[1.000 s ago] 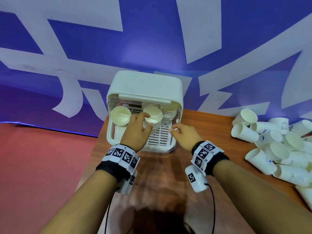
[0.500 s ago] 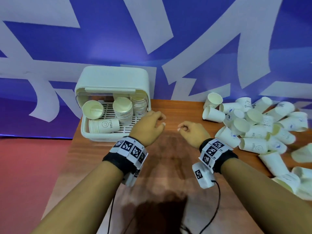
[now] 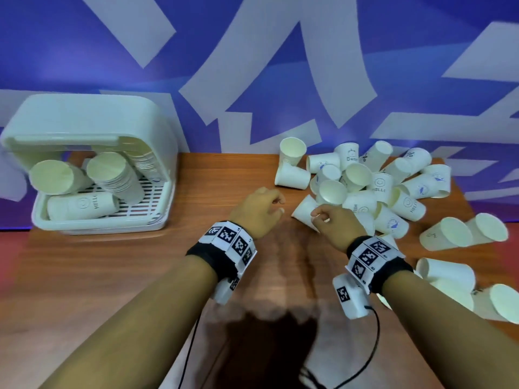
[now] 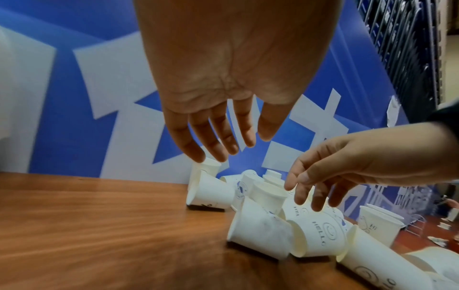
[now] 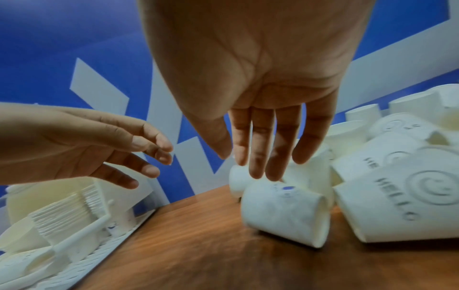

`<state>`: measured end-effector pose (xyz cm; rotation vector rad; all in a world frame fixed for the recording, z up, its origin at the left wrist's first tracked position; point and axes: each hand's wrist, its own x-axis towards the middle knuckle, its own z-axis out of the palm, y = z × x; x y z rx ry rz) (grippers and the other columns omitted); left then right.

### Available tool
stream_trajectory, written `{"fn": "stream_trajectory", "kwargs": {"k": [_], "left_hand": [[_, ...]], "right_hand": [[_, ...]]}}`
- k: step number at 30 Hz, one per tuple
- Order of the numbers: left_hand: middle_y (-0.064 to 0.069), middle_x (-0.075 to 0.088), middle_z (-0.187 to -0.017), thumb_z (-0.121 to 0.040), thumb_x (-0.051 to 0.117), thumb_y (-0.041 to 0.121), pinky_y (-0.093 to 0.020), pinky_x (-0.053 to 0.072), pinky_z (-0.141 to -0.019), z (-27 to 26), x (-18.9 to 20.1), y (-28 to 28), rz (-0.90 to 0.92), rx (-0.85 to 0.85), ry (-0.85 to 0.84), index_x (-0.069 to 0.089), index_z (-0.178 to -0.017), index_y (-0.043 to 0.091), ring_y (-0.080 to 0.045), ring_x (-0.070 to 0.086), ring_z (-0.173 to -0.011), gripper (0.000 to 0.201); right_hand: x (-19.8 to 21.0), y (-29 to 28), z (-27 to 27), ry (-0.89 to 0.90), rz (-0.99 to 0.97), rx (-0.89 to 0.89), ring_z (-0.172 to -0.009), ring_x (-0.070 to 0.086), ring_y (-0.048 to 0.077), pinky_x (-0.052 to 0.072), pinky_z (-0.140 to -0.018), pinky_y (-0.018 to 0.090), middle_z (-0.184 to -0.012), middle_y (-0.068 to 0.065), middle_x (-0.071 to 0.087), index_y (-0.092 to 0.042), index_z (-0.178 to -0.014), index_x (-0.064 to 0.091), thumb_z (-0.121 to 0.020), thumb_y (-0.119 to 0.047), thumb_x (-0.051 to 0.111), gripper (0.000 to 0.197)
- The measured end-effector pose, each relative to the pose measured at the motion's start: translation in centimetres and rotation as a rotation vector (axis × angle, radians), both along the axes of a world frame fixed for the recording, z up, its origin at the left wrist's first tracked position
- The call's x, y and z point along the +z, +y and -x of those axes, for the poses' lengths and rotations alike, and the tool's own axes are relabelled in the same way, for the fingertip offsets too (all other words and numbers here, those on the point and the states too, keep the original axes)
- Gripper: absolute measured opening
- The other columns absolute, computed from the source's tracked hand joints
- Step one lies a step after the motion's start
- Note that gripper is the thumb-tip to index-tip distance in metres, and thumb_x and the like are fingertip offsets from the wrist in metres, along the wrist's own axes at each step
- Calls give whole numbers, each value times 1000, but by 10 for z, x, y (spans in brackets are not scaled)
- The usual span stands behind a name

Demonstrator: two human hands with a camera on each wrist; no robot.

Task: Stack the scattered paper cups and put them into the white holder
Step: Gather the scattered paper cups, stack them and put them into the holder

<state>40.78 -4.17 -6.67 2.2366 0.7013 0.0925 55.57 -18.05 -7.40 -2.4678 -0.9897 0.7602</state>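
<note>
The white holder [image 3: 25,130] stands at the table's left with its lid up; inside are stacked cups [image 3: 118,178] and single cups lying on the grid. Scattered paper cups [image 3: 362,189] lie heaped at the right. My left hand [image 3: 276,206] hovers empty over bare wood, left of the heap, with its fingers relaxed [image 4: 211,149]. My right hand [image 3: 318,217] is at the heap's near-left edge, over a cup lying on its side [image 3: 302,213]. In the right wrist view its straight fingers [image 5: 258,166] reach down to that cup [image 5: 285,212]; I cannot tell whether they touch.
More cups lie apart at the right edge [image 3: 446,234] and near right [image 3: 446,273]. A blue and white wall [image 3: 252,66] runs right behind the table. Bare wood [image 3: 112,276] spans the space between holder and heap. Wrist-camera cables hang by the table's near edge.
Both hands have left the holder and moved right across the table to the cup heap. The head view has swung right with them.
</note>
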Motion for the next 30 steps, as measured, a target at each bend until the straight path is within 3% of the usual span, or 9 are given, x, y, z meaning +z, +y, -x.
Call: {"fn": "stream_trajectory", "kwargs": {"k": [2, 5, 9, 12, 16, 21, 26, 30], "left_hand": [[-4, 53, -118, -90, 55, 22, -36, 44, -93, -24, -6, -13, 22, -7, 6, 58, -112, 18, -21, 53, -106, 22], [-6, 52, -121, -89, 56, 18, -27, 39, -90, -53, -20, -27, 36, 5, 25, 56, -116, 16, -22, 52, -109, 27], [-3, 49, -130, -89, 55, 22, -33, 40, -97, -79, -42, -33, 37, 25, 112, 52, -121, 20, -21, 49, -116, 32], [-4, 49, -132, -90, 53, 25, -33, 40, -96, -91, -53, -34, 43, 19, 176, 51, -122, 20, -21, 49, -116, 32], [-3, 48, -133, -90, 52, 28, -33, 40, -96, -98, -62, -35, 53, 42, 239, 53, -121, 22, -20, 48, -117, 31], [-3, 49, -131, -90, 52, 26, -29, 38, -93, -101, -65, -33, 61, 57, 261, 55, -118, 21, -20, 49, -116, 29], [-3, 53, -117, -89, 53, 18, -21, 33, -81, -97, -65, -35, 77, 57, 211, 60, -108, 20, -17, 52, -102, 20], [-1, 55, -104, -87, 55, 11, -20, 35, -74, -87, -58, -35, 90, 55, 139, 61, -99, 18, -15, 55, -88, 16]], "right_hand": [[-4, -16, -21, -1, 5, -24, -92, 57, 17, 41, -79, 27, -96, -1, 63, -17, -105, 63, -91, -26, 54, 19], [-10, -37, -47, -5, 18, -76, -92, 57, 18, 43, -80, 29, -100, 1, 65, -18, -106, 63, -91, -25, 52, 20], [-20, -55, -76, -56, 57, -173, -92, 58, 19, 46, -79, 30, -97, -3, 63, -20, -107, 60, -90, -25, 50, 20], [-23, -63, -91, -70, 84, -237, -88, 53, 16, 41, -76, 29, -96, -3, 59, -17, -111, 54, -90, -25, 51, 22], [-30, -66, -103, -61, 127, -264, -99, 56, 23, 46, -84, 35, -107, 5, 60, -15, -115, 50, -88, -26, 53, 30], [-35, -64, -106, -61, 172, -282, -101, 56, 24, 46, -84, 35, -112, 6, 57, -16, -118, 49, -87, -30, 53, 34], [-40, -65, -107, -73, 280, -259, -103, 56, 23, 48, -88, 37, -113, 5, 60, -14, -117, 51, -88, -40, 53, 39], [-39, -61, -103, -77, 283, -266, -97, 57, 21, 48, -82, 34, -107, 5, 62, -15, -109, 55, -90, -32, 52, 26]]}}
